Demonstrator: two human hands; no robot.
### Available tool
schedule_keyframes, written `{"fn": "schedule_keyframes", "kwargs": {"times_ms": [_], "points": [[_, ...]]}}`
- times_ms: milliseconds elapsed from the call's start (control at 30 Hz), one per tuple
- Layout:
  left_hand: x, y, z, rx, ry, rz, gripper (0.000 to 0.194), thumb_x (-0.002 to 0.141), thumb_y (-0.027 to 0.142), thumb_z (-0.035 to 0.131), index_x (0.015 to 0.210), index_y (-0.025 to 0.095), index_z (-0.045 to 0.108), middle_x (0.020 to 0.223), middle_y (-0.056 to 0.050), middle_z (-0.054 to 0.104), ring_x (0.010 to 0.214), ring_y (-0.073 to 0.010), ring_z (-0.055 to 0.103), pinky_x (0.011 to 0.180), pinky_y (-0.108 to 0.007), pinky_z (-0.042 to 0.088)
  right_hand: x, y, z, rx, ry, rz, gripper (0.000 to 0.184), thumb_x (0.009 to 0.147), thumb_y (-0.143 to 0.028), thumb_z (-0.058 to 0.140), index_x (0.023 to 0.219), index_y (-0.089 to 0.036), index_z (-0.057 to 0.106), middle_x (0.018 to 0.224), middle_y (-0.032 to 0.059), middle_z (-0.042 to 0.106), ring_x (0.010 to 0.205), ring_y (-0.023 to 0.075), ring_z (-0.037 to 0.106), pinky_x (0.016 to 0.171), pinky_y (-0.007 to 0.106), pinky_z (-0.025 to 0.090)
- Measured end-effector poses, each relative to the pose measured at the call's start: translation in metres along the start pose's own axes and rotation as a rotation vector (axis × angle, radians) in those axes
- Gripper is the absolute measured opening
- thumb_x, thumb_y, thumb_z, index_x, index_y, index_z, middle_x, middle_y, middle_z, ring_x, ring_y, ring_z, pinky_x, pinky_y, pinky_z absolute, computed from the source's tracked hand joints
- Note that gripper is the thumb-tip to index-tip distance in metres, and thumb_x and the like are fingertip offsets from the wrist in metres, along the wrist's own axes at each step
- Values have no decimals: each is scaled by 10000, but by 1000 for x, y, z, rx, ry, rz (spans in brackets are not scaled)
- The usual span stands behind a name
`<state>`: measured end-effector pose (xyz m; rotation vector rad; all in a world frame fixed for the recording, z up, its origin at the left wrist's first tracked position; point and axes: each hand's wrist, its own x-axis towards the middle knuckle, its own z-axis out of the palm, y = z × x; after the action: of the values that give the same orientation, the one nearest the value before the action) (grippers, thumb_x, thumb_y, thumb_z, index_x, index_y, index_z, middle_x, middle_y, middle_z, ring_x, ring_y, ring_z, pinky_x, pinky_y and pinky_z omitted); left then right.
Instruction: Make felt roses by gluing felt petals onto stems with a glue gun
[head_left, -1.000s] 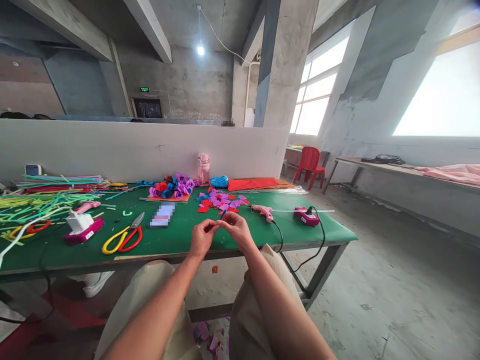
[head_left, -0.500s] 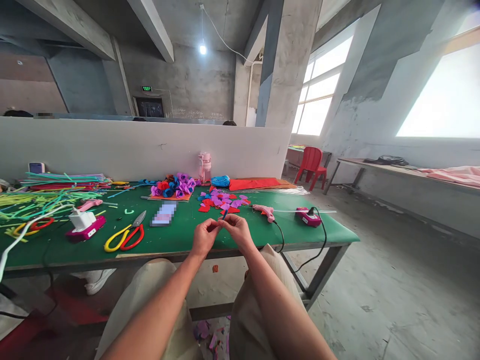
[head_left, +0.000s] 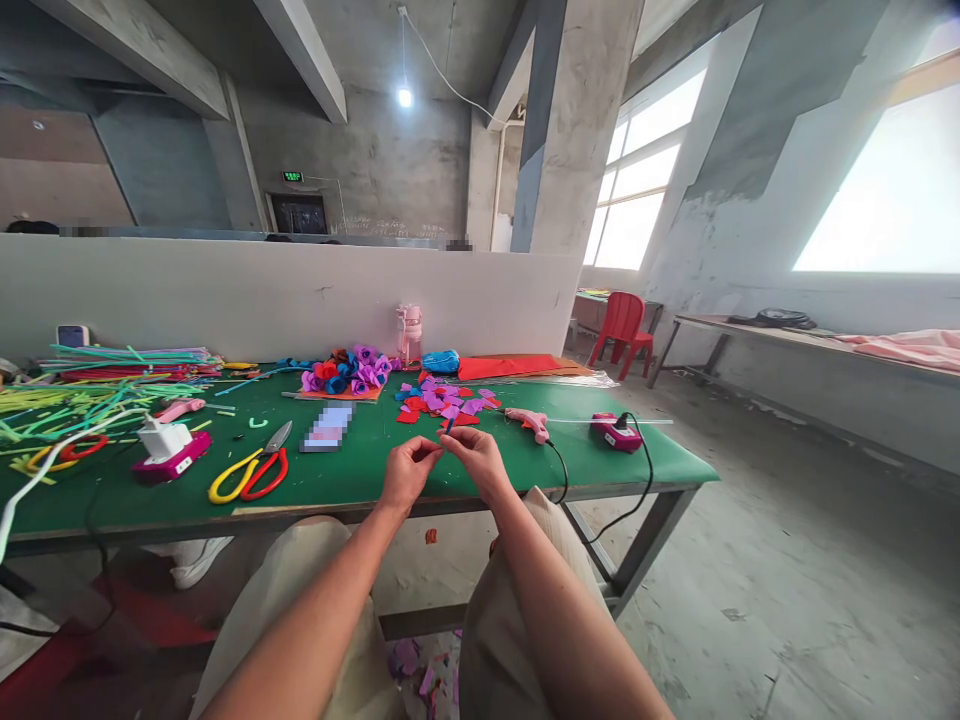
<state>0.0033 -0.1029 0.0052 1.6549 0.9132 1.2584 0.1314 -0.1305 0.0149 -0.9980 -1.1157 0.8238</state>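
Over the front of the green table [head_left: 360,485], my two hands meet at the fingertips. My right hand [head_left: 480,464] pinches a small dark blue strip [head_left: 449,426] that points upward; whether it is paper or pipe cleaner is too small to tell. My left hand [head_left: 407,474] is closed in a pinch beside it, and what lies between its fingertips is hidden. Just beyond my fingers lies a loose pile of purple and red petal-shaped pieces [head_left: 450,398]. A pink glue gun [head_left: 529,425] rests to the right of my right hand.
Yellow-and-red-handled scissors [head_left: 255,468] lie left, near a blurred phone [head_left: 328,427]. Finished-looking paper flowers [head_left: 352,372] sit behind. Pipe cleaners [head_left: 112,385] spread over the far left. A pink bottle [head_left: 409,335] stands against the white partition [head_left: 300,290]. Power sockets [head_left: 616,433] trail cords.
My fingertips have shifted slightly, with the left ones a little lower and apart from the blue strip. The strip stays between my right fingers. The table items have not moved.
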Motion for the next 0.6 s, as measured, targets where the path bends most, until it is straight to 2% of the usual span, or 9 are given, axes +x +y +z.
{"fn": "schedule_keyframes", "kwargs": {"times_ms": [67, 133, 300, 467, 600], "points": [[0, 0, 0, -21, 10, -18, 241, 645, 390, 679, 633, 157, 621, 487, 48, 497, 458, -77, 383, 459, -200, 322, -1, -4, 0, 66, -3, 50, 389, 681, -550, 625, 767, -174, 675, 733, 31, 655, 643, 138, 544, 654, 266, 434], [0, 1, 0, -31, 11, -28, 237, 642, 387, 682, 636, 158, 621, 483, 51, 495, 456, -75, 381, 461, -202, 320, -2, -6, 1, 78, 3, 64, 411, 702, -573, 597, 724, -166, 658, 672, 13, 617, 603, 118, 512, 613, 249, 410], [-2, 4, 1, -27, -5, -33, 285, 623, 420, 703, 617, 153, 602, 502, 50, 510, 462, -72, 386, 466, -205, 315, -2, -2, 2, 29, 7, 19, 306, 580, -424, 749, 604, -168, 583, 565, -41, 521, 538, 88, 425, 521, 225, 314], [-1, 5, 0, -77, -65, -49, 316, 641, 452, 684, 650, 144, 613, 490, 47, 493, 444, -67, 369, 436, -202, 284, 0, -2, 1, 34, 12, 39, 307, 564, -437, 740, 609, -161, 614, 611, -11, 586, 577, 107, 470, 555, 237, 353], [-3, 9, -4, -73, -41, -26, 324, 630, 464, 686, 627, 148, 612, 483, 40, 506, 433, -67, 378, 417, -200, 284, -8, -3, 5, 69, -36, 58, 357, 641, -514, 673, 734, -169, 673, 705, 4, 623, 618, 112, 508, 633, 245, 411]]}}
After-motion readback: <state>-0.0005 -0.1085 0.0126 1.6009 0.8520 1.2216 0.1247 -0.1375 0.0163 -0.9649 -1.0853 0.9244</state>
